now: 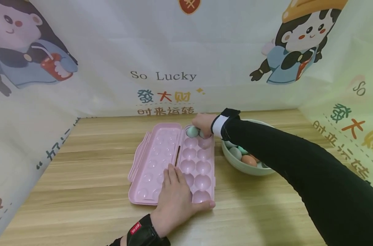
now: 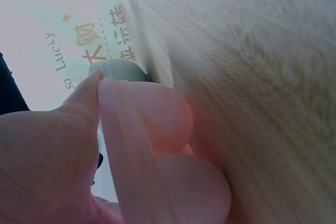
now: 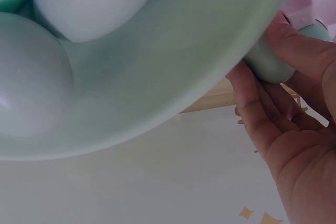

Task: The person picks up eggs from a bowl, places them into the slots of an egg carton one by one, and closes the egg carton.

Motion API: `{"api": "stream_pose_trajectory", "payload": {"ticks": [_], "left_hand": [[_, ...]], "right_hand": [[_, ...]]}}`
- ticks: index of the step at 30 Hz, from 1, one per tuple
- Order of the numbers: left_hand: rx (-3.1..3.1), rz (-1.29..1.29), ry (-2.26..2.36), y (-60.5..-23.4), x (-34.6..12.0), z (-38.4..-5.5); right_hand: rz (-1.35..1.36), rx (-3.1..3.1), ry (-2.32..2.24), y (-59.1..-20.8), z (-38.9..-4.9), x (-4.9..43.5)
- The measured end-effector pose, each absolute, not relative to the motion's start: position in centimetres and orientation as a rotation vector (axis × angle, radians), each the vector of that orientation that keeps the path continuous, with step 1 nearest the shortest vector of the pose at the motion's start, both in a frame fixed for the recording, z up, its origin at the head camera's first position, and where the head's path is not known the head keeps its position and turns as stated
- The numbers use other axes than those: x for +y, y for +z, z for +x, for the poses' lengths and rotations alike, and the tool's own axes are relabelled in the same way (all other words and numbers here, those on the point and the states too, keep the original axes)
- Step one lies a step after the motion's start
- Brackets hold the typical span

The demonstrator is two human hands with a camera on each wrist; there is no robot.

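Observation:
A pink plastic egg box lies opened flat on the table, its lid on the left and rows of round cups on the right. My left hand rests over its near end, fingers stretched along the middle and thumb on the near right corner. At the far end, one pale green egg sits in the left cup. Just right of it, over the far right cup, my right hand holds another pale green egg between thumb and fingers. Whether this egg touches the cup is hidden.
Right of the box stands a pale green bowl with several eggs, among them a brown egg and a whitish egg. My right sleeve passes over it. A printed cloth walls the table's back and sides.

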State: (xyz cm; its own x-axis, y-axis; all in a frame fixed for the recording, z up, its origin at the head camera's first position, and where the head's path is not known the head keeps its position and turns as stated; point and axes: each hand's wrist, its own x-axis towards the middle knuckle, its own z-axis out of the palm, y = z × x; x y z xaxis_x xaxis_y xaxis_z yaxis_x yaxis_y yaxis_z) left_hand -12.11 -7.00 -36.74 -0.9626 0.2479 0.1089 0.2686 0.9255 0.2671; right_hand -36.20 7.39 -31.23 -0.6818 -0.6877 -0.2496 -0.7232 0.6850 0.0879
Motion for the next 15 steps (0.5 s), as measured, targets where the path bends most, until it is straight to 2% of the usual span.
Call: {"api": "stream_pose_trajectory", "payload": {"ticks": [15], "left_hand": [[-2.978,-0.416,-0.383,-36.82,-6.95,-12.14]], "right_hand": [[-1.117,2.705,0.155,-30.54,-36.50,7.60]]}}
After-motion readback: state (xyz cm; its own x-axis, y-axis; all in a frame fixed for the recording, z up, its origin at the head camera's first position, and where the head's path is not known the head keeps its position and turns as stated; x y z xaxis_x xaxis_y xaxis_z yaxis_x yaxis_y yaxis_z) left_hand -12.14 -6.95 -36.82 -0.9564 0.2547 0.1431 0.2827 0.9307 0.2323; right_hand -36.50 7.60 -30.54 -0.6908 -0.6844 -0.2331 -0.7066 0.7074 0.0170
